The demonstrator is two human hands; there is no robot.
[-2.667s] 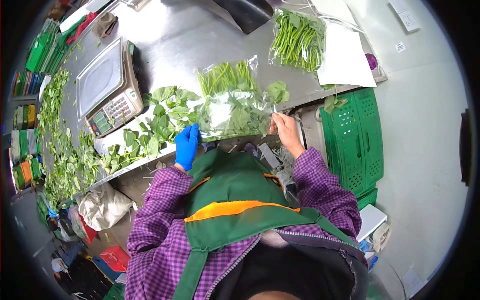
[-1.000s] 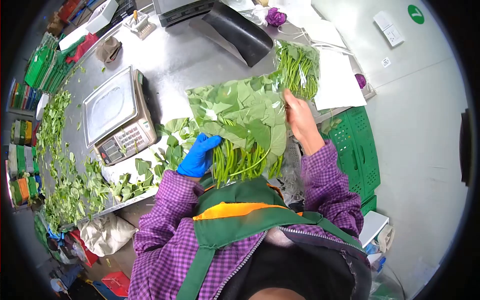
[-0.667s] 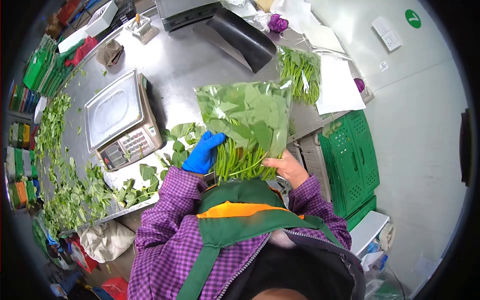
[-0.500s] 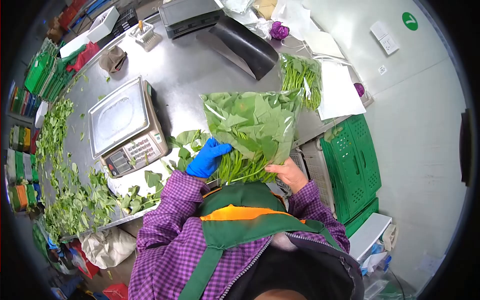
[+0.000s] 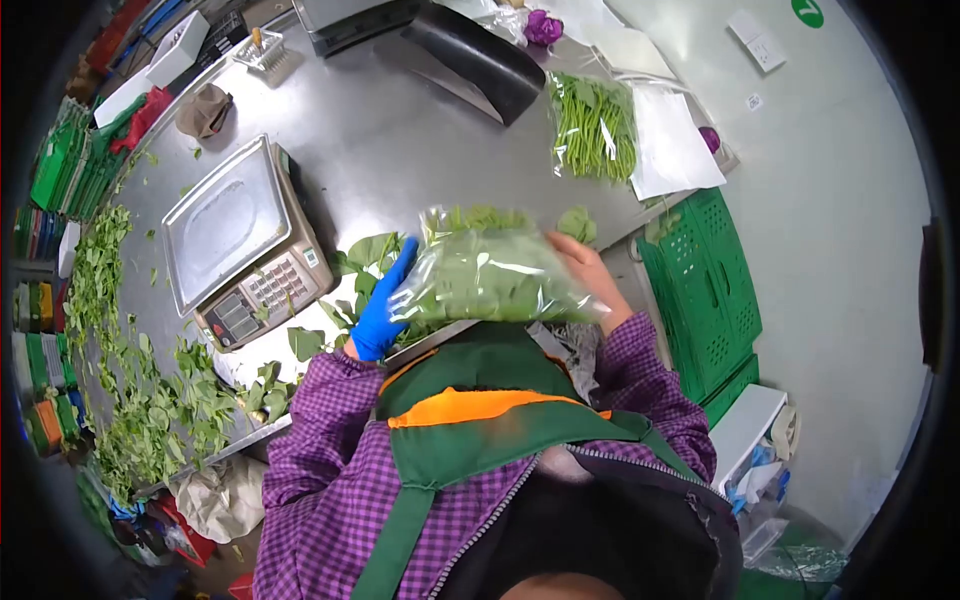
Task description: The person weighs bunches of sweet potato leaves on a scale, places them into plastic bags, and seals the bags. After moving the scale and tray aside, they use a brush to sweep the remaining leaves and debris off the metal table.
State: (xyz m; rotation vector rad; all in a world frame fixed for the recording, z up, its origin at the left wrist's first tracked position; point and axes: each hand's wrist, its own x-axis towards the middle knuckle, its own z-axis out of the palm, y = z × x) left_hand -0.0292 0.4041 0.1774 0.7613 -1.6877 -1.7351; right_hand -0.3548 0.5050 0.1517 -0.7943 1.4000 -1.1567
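Between my two hands is a clear plastic bag of leafy greens point(image 5: 490, 275), slightly blurred, its cut stems facing away from me and its leaves toward me. My left hand point(image 5: 382, 305), in a blue glove, grips the bag's left side with straightened fingers. On the opposite side my bare right hand point(image 5: 588, 272) holds it, the fingers partly behind the plastic. Loose leaves point(image 5: 368, 262) lie just past my left hand. Farther off to the right rests another bag of greens point(image 5: 592, 128), stems showing.
A weighing scale point(image 5: 245, 240) stands left of my hands on the metal table point(image 5: 390, 140). Loose greens point(image 5: 150, 400) spread along the left edge. A black curved scoop-like sheet point(image 5: 480, 60) lies at the back. Green crates point(image 5: 705, 290) stand at right, by the wall.
The bag has been turned around: its stems faced me before and now point away. Both hands have shifted from its lower end to its sides.
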